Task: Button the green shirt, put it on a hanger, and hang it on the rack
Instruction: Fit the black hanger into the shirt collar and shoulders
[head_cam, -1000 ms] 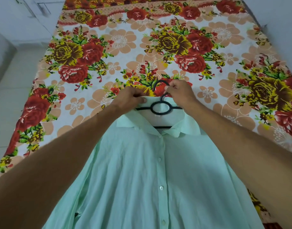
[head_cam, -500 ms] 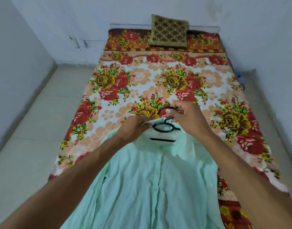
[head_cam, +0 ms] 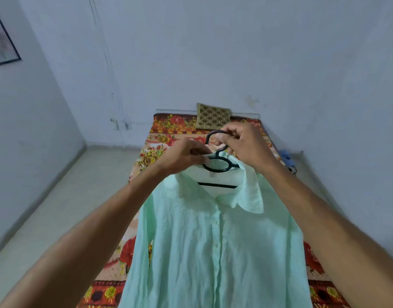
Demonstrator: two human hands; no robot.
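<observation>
A pale green shirt, buttoned down the front, hangs on a black hanger lifted above the bed. My right hand grips the hanger's hook with curled fingers. My left hand pinches the hanger and the shirt's collar at the left side of the neck. The right collar point flips outward. The shirt's lower part runs out of the frame. No rack is in view.
A bed with a red and yellow floral sheet lies under the shirt, a gold patterned cushion at its head. White walls surround it, with tiled floor to the left. A framed picture hangs upper left. A small blue object lies right of the bed.
Both hands have raised the hanger and shirt off the bed. The shirt now hangs freely instead of lying flat, and my view has tilted up toward the far wall.
</observation>
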